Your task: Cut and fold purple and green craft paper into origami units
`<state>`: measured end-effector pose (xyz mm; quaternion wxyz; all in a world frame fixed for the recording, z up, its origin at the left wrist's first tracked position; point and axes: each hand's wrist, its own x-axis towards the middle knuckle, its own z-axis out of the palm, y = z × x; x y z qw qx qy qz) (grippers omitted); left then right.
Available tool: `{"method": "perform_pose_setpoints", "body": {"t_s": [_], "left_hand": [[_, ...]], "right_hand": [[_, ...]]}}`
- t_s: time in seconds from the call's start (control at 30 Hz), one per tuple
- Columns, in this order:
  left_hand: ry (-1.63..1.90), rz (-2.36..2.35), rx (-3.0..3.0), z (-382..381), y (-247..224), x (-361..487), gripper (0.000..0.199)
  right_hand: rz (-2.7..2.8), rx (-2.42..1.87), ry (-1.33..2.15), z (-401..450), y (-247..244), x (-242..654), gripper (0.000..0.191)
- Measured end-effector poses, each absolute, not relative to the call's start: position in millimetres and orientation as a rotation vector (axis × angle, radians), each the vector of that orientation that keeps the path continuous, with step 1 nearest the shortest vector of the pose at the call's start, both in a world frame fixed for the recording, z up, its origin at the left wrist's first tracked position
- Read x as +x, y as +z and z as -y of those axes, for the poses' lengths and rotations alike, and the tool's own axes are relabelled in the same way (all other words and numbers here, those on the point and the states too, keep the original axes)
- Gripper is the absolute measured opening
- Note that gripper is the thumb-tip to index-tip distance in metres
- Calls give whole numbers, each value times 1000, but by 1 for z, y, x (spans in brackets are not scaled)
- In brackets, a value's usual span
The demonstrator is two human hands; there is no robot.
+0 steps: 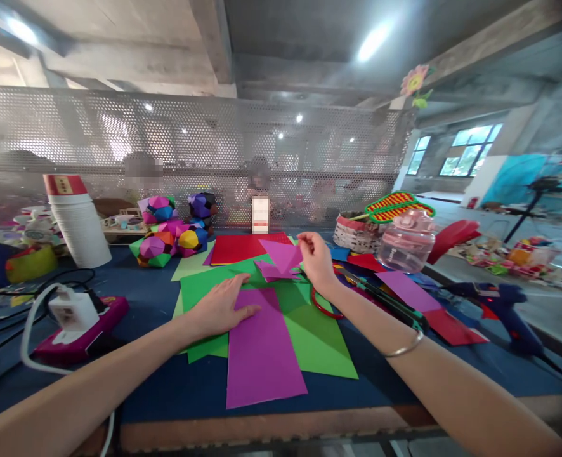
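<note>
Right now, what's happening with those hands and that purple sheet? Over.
Left hand open, thumb on purple sheet. Right hand pinching small purple piece. Purple sheet partly over green sheets. Glue gun off right, touching neither hand.

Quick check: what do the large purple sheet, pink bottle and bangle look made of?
Purple sheet: probably matte paper or thin card; it lies flat with crisp edges, no shine.
Pink bottle: likely smooth, glossy plastic; it is see-through and tinted, though glass is possible.
Bangle: probably polished metal; it is silvery with bright highlights.
</note>
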<state>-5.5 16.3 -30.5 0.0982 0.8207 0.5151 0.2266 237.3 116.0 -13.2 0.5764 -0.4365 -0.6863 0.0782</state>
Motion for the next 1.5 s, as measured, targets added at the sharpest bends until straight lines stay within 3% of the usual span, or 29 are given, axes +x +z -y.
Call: {"method": "perform_pose_setpoints", "body": {"t_s": [0.33, 0.53, 0.83, 1.03, 1.13, 1.17, 1.3, 1.5], "left_hand": [[486, -1572, 2490, -14, -16, -9, 80], [479, -1650, 2457, -16, -13, -12, 87], [484, -1729, 2433, -15, -17, -12, 78], [598, -1777, 2499, -13, -24, -12, 45], [590, -1712, 2481, -12, -22, -10, 52], [583, -1667, 2471, -12, -22, -10, 58], [514, -1542, 2463, -12, -23, -8, 79], [515, -1540, 2439, -12, -24, -7, 87]], "right_hand": [[2048, -915, -71, -67, -20, 223, 20], [2172, -797, 69, -48, -28, 212, 19], [2224, -865, 214, -44, -29, 212, 17], [2184, -844, 218, -36, -29, 209, 17], [2212, -944, 196, -30, -27, 208, 14], [2240, -1003, 190, -28, -25, 208, 17], [2414, -1195, 181, -24, -17, 211, 59], [2512, -1234, 192, -30, -14, 217, 82]]}}
